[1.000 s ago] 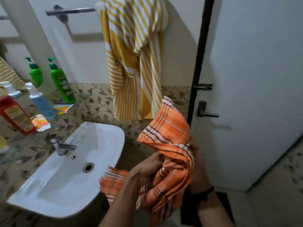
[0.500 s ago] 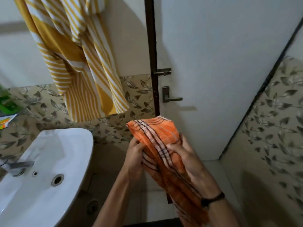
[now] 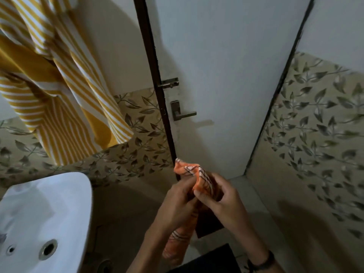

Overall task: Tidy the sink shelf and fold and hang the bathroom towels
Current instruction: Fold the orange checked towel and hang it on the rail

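An orange checked towel (image 3: 194,174) hangs bunched between both hands in front of the door. My left hand (image 3: 177,205) grips its top from the left and my right hand (image 3: 220,200) pinches the same edge from the right; the two hands touch. The towel's lower part (image 3: 175,247) dangles below my left wrist. A yellow and white striped towel (image 3: 59,91) hangs crumpled on the wall at upper left; its rail is out of view.
A white basin (image 3: 45,213) with its drain juts out at lower left. The white door (image 3: 216,75) with latch and lever handle (image 3: 182,113) stands straight ahead. Leaf-patterned tiled wall (image 3: 315,134) closes the right side. A dark mat (image 3: 212,259) lies on the floor.
The view has swung right and down, so the shelf bottles and most of the basin left the frame. My hands came together at the orange towel's top, gathering it narrower.
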Action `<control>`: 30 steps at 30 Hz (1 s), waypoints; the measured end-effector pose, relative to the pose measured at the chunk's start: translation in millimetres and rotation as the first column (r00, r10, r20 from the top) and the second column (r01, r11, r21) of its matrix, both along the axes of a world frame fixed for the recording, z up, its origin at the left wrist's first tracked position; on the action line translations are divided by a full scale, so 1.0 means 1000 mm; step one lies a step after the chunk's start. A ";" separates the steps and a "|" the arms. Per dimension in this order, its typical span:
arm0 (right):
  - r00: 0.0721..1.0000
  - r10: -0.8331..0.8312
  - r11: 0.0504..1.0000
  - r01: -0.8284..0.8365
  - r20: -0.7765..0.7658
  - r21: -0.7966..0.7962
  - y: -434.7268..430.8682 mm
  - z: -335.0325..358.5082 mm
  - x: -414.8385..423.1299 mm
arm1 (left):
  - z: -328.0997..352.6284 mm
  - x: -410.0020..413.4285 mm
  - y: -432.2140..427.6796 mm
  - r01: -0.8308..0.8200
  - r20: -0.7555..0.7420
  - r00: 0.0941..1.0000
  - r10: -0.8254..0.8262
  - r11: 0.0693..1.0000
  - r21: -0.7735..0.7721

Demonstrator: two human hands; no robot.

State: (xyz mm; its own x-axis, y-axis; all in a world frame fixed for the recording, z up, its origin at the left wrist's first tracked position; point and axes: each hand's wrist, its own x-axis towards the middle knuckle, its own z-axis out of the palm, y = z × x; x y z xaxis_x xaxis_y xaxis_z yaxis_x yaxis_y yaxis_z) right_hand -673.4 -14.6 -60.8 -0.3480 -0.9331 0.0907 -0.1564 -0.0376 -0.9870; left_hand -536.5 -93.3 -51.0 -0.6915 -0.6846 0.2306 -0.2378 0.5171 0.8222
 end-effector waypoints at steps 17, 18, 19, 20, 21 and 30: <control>0.831 -0.484 0.869 0.494 0.276 0.037 -0.004 -0.011 0.014 | -0.033 0.035 -0.017 -0.373 0.279 0.918 0.280 0.847 0.378; 0.861 -0.460 0.884 0.468 0.217 0.018 -0.002 -0.011 0.015 | -0.034 0.037 -0.016 -0.352 0.215 0.934 0.287 0.842 0.409; 0.899 -0.414 0.909 0.417 0.144 0.008 0.001 -0.011 0.018 | -0.034 0.038 -0.014 -0.329 0.142 0.944 0.298 0.828 0.453; 0.935 -0.351 0.936 0.352 0.053 -0.004 0.003 -0.011 0.020 | -0.031 0.036 -0.011 -0.298 0.069 0.949 0.306 0.809 0.507; 0.962 -0.268 0.963 0.268 -0.041 -0.016 0.006 -0.011 0.023 | -0.028 0.034 -0.009 -0.261 0.000 0.949 0.314 0.789 0.557; 0.987 0.162 0.978 -0.157 -0.023 0.139 0.008 -0.026 0.038 | -0.010 0.022 0.005 -0.155 -0.106 0.949 0.298 0.730 0.666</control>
